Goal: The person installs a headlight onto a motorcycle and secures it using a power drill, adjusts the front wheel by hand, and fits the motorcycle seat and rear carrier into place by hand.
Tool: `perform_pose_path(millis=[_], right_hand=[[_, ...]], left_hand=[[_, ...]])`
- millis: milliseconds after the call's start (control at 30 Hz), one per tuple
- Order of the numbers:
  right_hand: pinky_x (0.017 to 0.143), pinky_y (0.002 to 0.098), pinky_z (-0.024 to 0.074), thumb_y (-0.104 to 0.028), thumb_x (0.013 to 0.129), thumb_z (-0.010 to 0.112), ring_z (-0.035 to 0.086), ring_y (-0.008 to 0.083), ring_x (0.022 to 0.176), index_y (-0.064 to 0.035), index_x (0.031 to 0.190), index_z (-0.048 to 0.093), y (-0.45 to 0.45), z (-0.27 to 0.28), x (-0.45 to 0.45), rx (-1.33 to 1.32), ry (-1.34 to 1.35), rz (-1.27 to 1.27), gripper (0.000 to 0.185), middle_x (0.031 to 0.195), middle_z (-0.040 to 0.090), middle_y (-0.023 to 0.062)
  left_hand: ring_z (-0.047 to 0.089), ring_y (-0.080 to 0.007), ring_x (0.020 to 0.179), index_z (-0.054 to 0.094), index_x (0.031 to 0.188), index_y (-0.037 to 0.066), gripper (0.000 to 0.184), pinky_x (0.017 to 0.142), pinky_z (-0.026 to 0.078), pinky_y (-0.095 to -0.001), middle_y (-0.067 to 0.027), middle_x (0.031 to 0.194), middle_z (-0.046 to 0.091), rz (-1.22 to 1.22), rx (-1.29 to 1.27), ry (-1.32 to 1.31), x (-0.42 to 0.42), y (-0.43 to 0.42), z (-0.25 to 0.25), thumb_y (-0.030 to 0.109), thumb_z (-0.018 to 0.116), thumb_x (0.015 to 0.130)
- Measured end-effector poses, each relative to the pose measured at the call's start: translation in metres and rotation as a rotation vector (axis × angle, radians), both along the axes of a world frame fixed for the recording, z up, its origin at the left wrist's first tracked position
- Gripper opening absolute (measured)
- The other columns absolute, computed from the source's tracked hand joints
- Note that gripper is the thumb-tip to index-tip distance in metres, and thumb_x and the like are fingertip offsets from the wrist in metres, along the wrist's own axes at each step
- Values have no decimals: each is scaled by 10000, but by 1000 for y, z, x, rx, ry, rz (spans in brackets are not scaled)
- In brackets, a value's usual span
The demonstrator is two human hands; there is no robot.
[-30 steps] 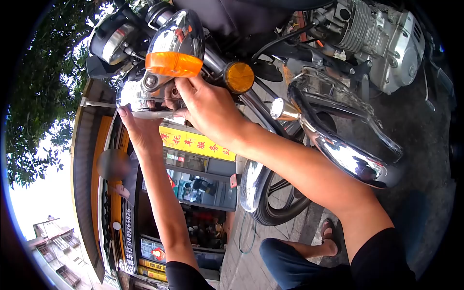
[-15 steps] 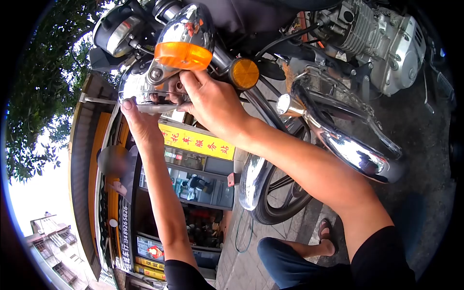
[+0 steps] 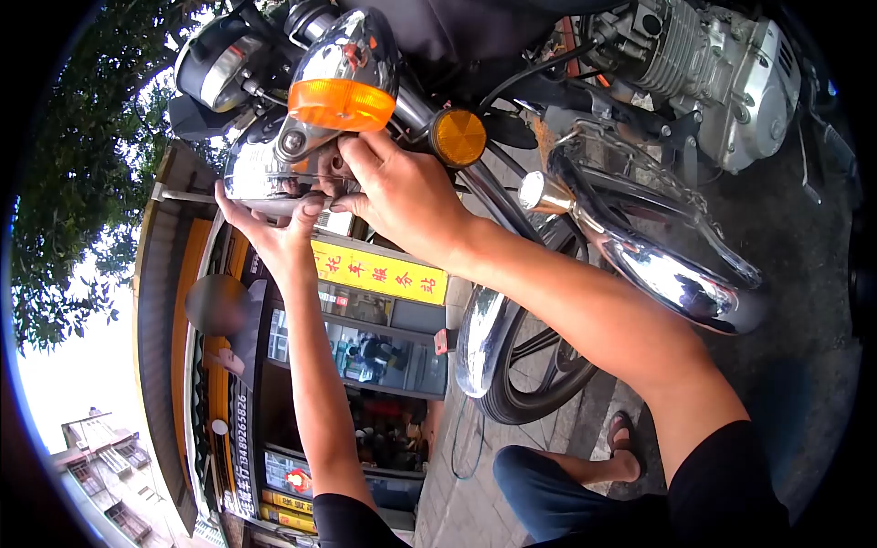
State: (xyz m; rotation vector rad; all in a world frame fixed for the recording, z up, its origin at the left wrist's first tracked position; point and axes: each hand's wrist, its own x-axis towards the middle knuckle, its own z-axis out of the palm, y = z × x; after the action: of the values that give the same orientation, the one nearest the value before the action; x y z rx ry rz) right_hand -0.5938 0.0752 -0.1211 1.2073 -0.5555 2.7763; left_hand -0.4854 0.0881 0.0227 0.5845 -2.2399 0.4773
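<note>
View is turned sideways, sky at frame left. Both bare hands are at the chrome headlight housing (image 3: 260, 173) on the front of a motorcycle, in the upper left of frame. Right hand (image 3: 411, 196): grip narrow, thumb and index finger closed on the housing's edge by the bracket, looks like a pinch, though the contact spot is partly hidden. Left hand (image 3: 279, 237): grip wide, thumb and fingers spread along the rim, touching it, not closed round it.

Containers: the housing is a rounded shell; its inside can't be seen. A chrome indicator (image 3: 347, 68) with an orange lens sits just beside it, above the right hand's fingertips. Round orange reflector (image 3: 458, 137) near the right hand, touching neither hand. Gauge (image 3: 219, 73) on the far side of the indicator. Chrome crash bar (image 3: 653, 274), engine (image 3: 722, 91) and front wheel (image 3: 530, 393) with chrome fender (image 3: 480, 342) are well apart from the hands.

Behind: shopfront with yellow sign (image 3: 379, 272); glass case (image 3: 370, 352) holds mixed items, too small to name. Dark doorway (image 3: 388, 429) has a jumble inside, unclear. A sandalled foot (image 3: 624, 447) stands on the ground.
</note>
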Motion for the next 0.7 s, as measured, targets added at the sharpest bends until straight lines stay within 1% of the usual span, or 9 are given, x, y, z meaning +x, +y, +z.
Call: perform_pose_path(millis=[200,300,367,433,467,533,600,667,700], right_hand=[[624,402,556,-124,714,778,667,318,745,-13,995,507,0,0,1,11,-13,-7,406,953,540,140],[629,399,559,-130,680,802,670,328,762,-17,1040,501,-1,-1,1,14,-11,24,482,1038,561,127],[626,390,563,-132,678,805,673,321,751,-13,1039,507,0,0,1,32,-8,5,483,1039,555,143],[622,381,565,-155,690,797,668,323,721,-14,1044,515,-3,1,5,56,4,-38,474,1045,547,169],[601,389,563,-169,706,775,659,330,706,-6,1047,515,-8,0,8,44,21,-111,458,1044,539,183],[549,403,529,-113,698,702,642,315,723,32,1002,548,-10,4,12,74,12,-239,370,947,547,191],[539,413,505,-177,655,730,600,316,656,92,933,575,-16,1,13,-31,-64,-370,416,866,545,217],[561,432,503,-238,661,731,598,329,736,94,909,599,-27,11,22,53,-20,-435,435,880,556,233],[575,430,503,-281,675,722,595,334,762,85,888,610,-31,15,23,92,44,-490,438,888,561,241]], left_hand=[[145,-352,1421,44,1504,99,1349,1145,211,-489,-262,1525,90,6,-10,18,-2,1,-2,518,886,538],[142,-350,1424,49,1505,95,1329,1143,216,-489,-267,1527,83,-23,16,44,-6,5,-6,486,890,552],[129,-338,1429,67,1505,94,1254,1139,230,-489,-262,1525,86,-14,48,68,-6,7,-7,392,882,600],[250,-334,1384,98,1495,55,1136,1114,284,-480,-250,1498,183,179,-257,-120,8,1,9,250,845,661],[275,-337,1372,110,1490,17,1104,1120,264,-445,-252,1492,216,213,-293,-145,11,-2,15,304,823,698],[462,-304,1196,139,1462,-19,969,1046,364,-424,-213,1390,383,298,-203,-134,20,-5,37,132,772,745],[490,-300,1176,276,1415,-6,924,1013,388,-409,-198,1323,448,307,-159,-243,21,-9,41,265,809,710],[517,-297,1155,412,1368,6,905,980,413,-393,-182,1255,513,241,-200,-452,11,-2,36,398,845,676],[496,-322,1168,364,1365,-27,972,987,430,-434,-205,1273,464,194,-368,-565,-17,22,13,457,835,666]])
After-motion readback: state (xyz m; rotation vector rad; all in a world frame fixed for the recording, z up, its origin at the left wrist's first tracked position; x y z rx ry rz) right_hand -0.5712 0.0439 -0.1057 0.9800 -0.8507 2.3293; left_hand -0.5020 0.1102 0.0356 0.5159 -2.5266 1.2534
